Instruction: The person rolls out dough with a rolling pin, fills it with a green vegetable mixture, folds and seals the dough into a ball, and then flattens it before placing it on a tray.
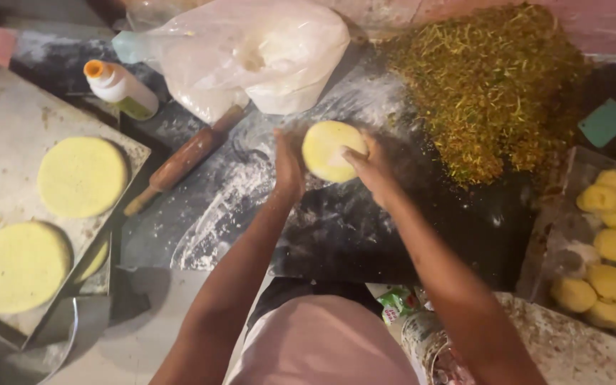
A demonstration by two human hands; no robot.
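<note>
Both my hands hold a flattened yellow dough disc above a dark, flour-dusted work surface. My left hand presses against the disc's left edge. My right hand grips its right edge with thumb and fingers. The disc is tilted up towards me.
Two flat yellow dough rounds lie on a metal tray at left. A wooden rolling pin, a plastic flour bag and a squeeze bottle are behind. A heap of chopped greenish filling sits right; dough balls far right.
</note>
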